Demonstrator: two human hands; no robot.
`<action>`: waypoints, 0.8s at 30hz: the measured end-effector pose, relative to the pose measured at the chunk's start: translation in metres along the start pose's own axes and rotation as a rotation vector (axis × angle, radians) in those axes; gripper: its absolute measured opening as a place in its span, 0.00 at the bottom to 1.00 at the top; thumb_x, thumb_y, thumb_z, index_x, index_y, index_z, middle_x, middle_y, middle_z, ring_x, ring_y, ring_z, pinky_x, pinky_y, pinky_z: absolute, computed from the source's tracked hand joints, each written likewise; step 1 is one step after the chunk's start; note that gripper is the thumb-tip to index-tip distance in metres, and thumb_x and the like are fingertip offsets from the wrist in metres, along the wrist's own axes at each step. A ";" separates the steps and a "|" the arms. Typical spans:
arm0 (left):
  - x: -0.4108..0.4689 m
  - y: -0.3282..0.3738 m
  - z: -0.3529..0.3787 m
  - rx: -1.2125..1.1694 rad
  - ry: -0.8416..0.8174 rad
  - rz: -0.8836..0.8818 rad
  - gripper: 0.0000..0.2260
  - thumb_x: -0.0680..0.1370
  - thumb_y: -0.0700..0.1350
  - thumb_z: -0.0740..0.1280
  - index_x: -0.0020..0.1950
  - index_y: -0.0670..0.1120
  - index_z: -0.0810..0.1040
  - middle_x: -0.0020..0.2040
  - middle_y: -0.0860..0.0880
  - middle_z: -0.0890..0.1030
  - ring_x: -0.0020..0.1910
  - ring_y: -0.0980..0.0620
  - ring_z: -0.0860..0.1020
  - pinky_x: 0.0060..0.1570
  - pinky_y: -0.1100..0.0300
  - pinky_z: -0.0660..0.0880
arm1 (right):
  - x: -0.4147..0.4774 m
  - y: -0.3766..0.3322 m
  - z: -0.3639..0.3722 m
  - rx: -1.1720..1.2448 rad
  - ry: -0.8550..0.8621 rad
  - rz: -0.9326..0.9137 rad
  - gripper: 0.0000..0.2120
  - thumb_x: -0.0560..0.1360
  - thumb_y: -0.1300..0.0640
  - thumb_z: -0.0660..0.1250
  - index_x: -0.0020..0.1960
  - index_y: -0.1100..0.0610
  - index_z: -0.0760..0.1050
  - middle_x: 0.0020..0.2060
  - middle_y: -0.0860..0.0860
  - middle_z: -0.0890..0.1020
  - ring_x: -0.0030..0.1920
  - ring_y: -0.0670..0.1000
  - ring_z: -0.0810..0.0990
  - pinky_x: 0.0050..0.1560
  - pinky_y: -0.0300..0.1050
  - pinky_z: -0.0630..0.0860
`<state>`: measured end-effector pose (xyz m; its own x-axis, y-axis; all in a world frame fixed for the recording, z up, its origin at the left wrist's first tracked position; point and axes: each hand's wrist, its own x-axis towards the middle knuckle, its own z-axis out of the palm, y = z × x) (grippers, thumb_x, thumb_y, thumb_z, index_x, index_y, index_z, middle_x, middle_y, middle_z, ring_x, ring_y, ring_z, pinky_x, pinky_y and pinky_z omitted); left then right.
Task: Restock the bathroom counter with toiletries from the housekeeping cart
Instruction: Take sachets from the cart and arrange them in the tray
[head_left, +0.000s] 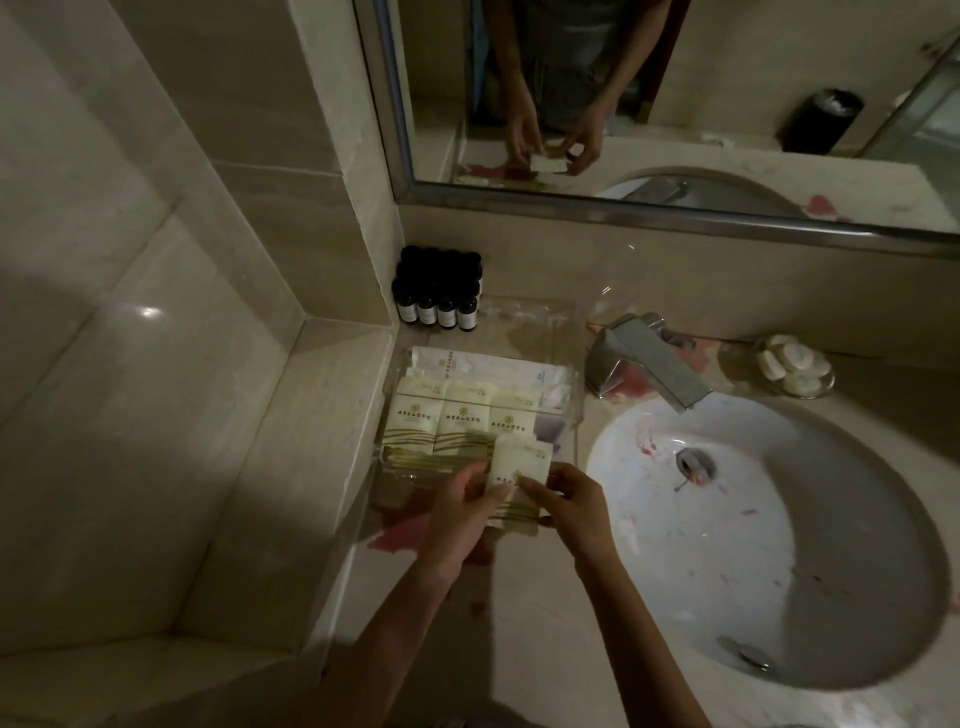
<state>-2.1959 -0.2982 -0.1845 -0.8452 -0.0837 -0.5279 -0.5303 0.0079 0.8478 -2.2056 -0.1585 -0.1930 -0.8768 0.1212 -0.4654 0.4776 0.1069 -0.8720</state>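
A clear plastic tray (569, 374) stands on the counter left of the sink. In it lie a row of pale green toiletry packets (457, 415) and flat white sachets (488, 366) behind them. My left hand (465, 512) and my right hand (569, 506) together hold a small stack of pale green packets (519, 465) over the tray's front edge. The left grips the stack from the left side, the right pinches its right edge. Several small dark bottles (436, 293) with white labels stand in the corner behind the tray.
The white oval sink (753, 551) lies to the right, with a metal tap (649, 358) behind it. A glass dish of round soaps (795, 364) sits at the back right. The mirror (675, 104) hangs above; tiled walls close the left.
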 end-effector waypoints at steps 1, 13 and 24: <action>0.000 -0.002 0.002 0.039 0.014 0.032 0.17 0.75 0.39 0.71 0.62 0.48 0.75 0.51 0.50 0.81 0.49 0.56 0.80 0.48 0.60 0.79 | 0.002 0.002 -0.002 0.026 0.030 0.016 0.12 0.72 0.60 0.73 0.54 0.60 0.77 0.44 0.56 0.84 0.40 0.50 0.84 0.31 0.36 0.76; 0.008 -0.008 0.023 0.401 0.002 0.268 0.22 0.74 0.34 0.70 0.66 0.48 0.75 0.52 0.53 0.78 0.51 0.57 0.78 0.45 0.77 0.72 | 0.027 -0.009 -0.018 -0.324 0.328 0.001 0.17 0.71 0.47 0.75 0.57 0.51 0.79 0.42 0.44 0.81 0.40 0.45 0.78 0.32 0.35 0.67; 0.023 -0.007 0.034 0.596 0.013 0.380 0.23 0.74 0.34 0.70 0.68 0.45 0.73 0.61 0.47 0.78 0.48 0.59 0.78 0.48 0.75 0.73 | 0.037 -0.012 -0.012 -0.272 0.412 -0.029 0.15 0.71 0.49 0.74 0.56 0.51 0.79 0.45 0.46 0.83 0.37 0.43 0.77 0.33 0.33 0.67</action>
<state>-2.2140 -0.2668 -0.2044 -0.9802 0.0209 -0.1968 -0.1480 0.5829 0.7989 -2.2425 -0.1434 -0.1980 -0.8211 0.4887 -0.2948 0.4987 0.3630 -0.7871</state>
